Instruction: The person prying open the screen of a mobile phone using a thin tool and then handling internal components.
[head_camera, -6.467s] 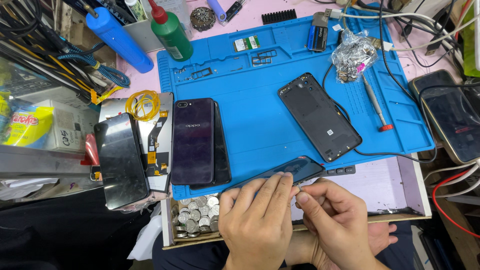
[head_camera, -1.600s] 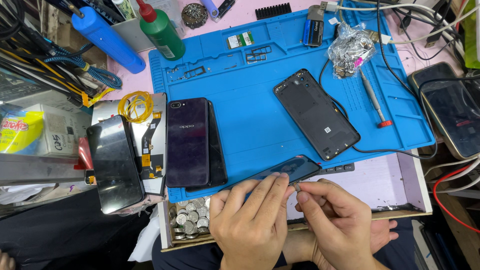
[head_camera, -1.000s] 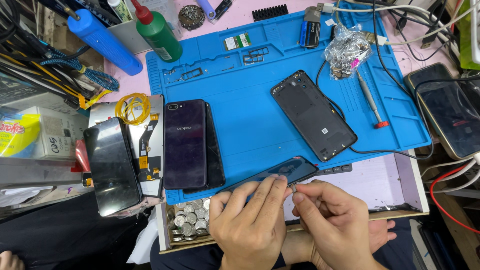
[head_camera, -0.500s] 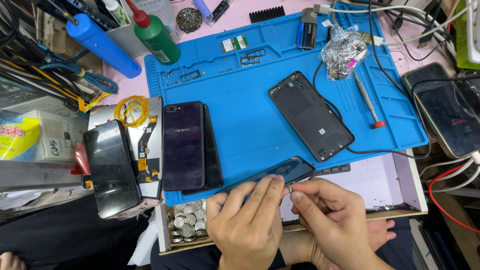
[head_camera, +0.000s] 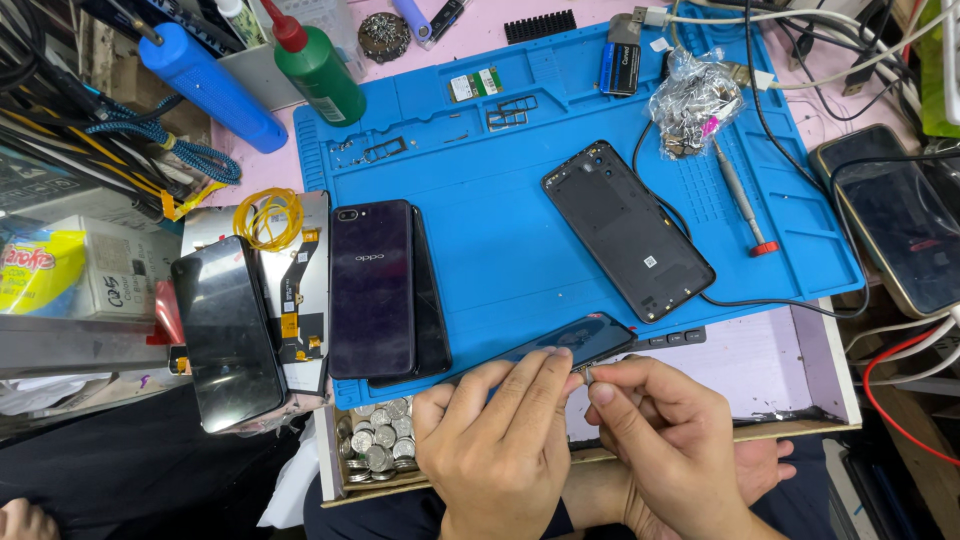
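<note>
My left hand (head_camera: 500, 440) grips a dark phone (head_camera: 575, 340) by its side edge at the near edge of the blue work mat (head_camera: 500, 170). My right hand (head_camera: 670, 440) pinches a tiny part (head_camera: 585, 376) against the phone's side; the part is too small to identify. On the mat lie a dark purple phone back (head_camera: 372, 288) stacked over another dark phone, and a black back cover (head_camera: 627, 228) face up.
A screwdriver with a red tip (head_camera: 740, 195), a crumpled plastic bag (head_camera: 692, 100), a green bottle (head_camera: 318, 68) and a blue cylinder (head_camera: 212, 85) surround the mat. A black screen (head_camera: 227, 330) lies left. Coins (head_camera: 380, 450) fill an open drawer. Another phone (head_camera: 895, 215) and cables sit right.
The view has drifted slightly, so the mat sits a little further left and up. Both hands stay on the dark phone, with only small finger movements at its edge.
</note>
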